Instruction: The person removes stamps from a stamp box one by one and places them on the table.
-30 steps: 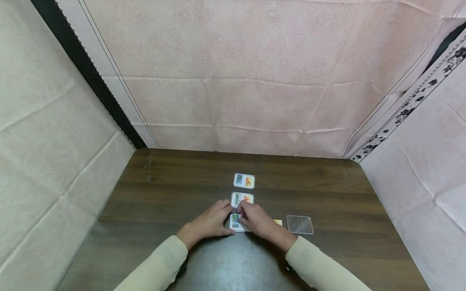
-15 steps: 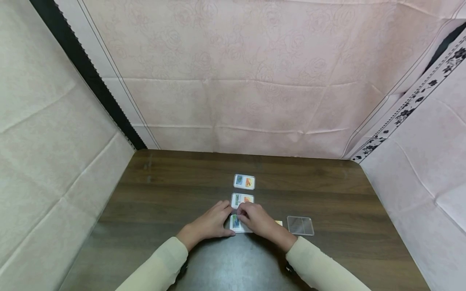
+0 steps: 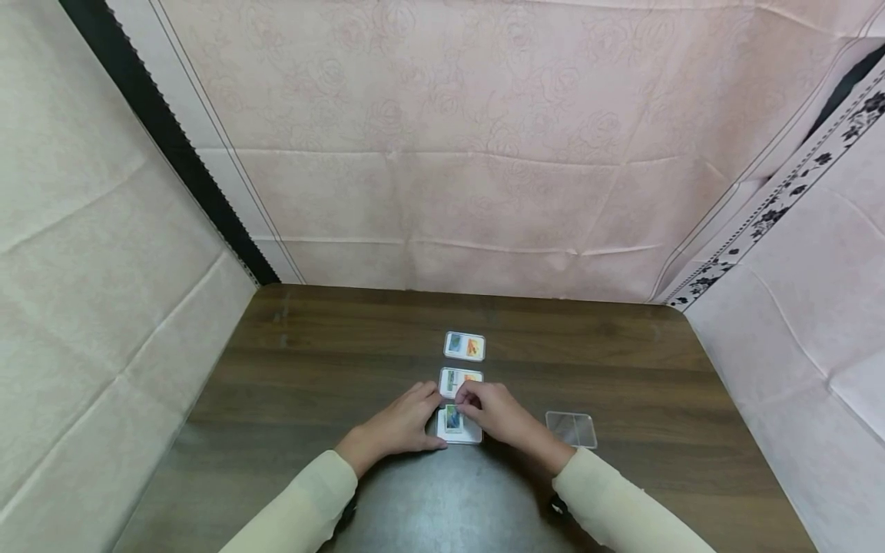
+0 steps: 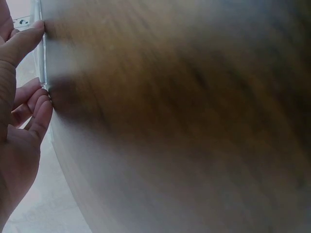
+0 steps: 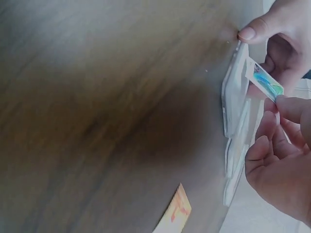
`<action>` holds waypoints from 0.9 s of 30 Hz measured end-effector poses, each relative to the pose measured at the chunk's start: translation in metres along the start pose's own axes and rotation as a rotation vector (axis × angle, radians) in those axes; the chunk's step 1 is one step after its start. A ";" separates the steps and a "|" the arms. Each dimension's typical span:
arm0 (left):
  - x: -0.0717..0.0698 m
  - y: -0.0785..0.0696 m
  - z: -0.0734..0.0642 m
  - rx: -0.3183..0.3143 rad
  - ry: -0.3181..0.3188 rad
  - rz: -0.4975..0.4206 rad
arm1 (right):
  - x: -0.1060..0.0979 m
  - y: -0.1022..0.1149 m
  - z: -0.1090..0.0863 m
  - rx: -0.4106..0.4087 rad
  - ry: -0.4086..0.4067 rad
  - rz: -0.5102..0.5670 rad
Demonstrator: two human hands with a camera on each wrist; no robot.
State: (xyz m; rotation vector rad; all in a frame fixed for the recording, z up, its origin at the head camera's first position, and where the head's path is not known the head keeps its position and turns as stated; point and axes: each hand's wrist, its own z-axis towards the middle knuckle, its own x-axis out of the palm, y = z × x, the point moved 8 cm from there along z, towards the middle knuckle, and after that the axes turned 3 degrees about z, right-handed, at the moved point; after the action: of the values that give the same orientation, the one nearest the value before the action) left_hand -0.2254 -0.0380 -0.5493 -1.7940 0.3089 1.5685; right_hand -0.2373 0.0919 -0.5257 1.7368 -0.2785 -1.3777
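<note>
On the brown worktop (image 3: 588,361), filed from far edge toward near: far case (image 3: 465,346), clear, with two printed slips; middle case (image 3: 452,382), similar, partly hidden; near case (image 3: 472,436), left side held between the left hand's (image 3: 401,422) thumb and fingers. Blue-green slip (image 5: 265,80): pinched in the right hand (image 3: 494,415), tilted over the near case. Rightward: clear cover (image 3: 571,428); orange slip (image 5: 176,213).

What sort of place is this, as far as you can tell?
Probably an improvised indoor recording booth: a wood-grained table is enclosed on three sides by creased pale sheets, one edged with a dark floral border.
</note>
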 end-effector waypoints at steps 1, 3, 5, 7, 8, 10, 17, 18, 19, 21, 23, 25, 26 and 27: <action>0.000 0.000 0.000 0.003 -0.001 0.002 | -0.002 0.000 -0.001 0.002 0.000 0.002; 0.000 0.000 0.000 0.010 -0.006 0.005 | -0.005 -0.001 -0.002 0.009 0.000 0.011; 0.000 0.000 0.000 0.015 -0.010 0.005 | -0.009 -0.002 -0.005 0.024 0.000 0.026; -0.001 -0.001 0.000 0.017 -0.011 0.007 | -0.014 -0.002 -0.007 0.027 -0.009 0.031; -0.001 -0.001 0.000 0.016 -0.012 0.007 | -0.016 -0.003 -0.008 0.032 -0.013 0.035; -0.001 0.000 0.000 0.011 -0.009 0.007 | -0.021 -0.003 -0.011 0.038 -0.022 0.033; -0.002 0.000 0.000 -0.005 0.006 0.013 | -0.031 -0.010 -0.020 0.082 -0.025 0.010; -0.002 0.000 0.000 -0.006 0.007 0.015 | -0.032 -0.011 -0.021 0.091 -0.025 0.010; -0.002 0.000 0.000 -0.009 0.009 0.016 | -0.033 -0.012 -0.023 0.100 -0.025 0.015; -0.002 0.001 0.000 -0.012 0.012 0.015 | -0.035 -0.016 -0.025 0.116 -0.023 0.019; -0.002 0.000 -0.001 -0.014 0.014 0.015 | -0.037 -0.020 -0.028 0.130 -0.018 0.020; -0.002 0.000 -0.001 -0.010 0.014 0.016 | -0.039 -0.023 -0.031 0.134 -0.014 0.011; -0.002 0.000 -0.001 -0.009 0.014 0.018 | -0.040 -0.025 -0.032 0.133 -0.012 0.005; -0.001 0.000 -0.001 -0.008 0.014 0.022 | -0.041 -0.026 -0.033 0.130 -0.011 -0.001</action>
State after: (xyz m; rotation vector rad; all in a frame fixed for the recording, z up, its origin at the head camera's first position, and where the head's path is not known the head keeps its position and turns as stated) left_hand -0.2250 -0.0386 -0.5478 -1.8140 0.3305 1.5743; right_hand -0.2317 0.1501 -0.5170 1.8358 -0.3799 -1.3969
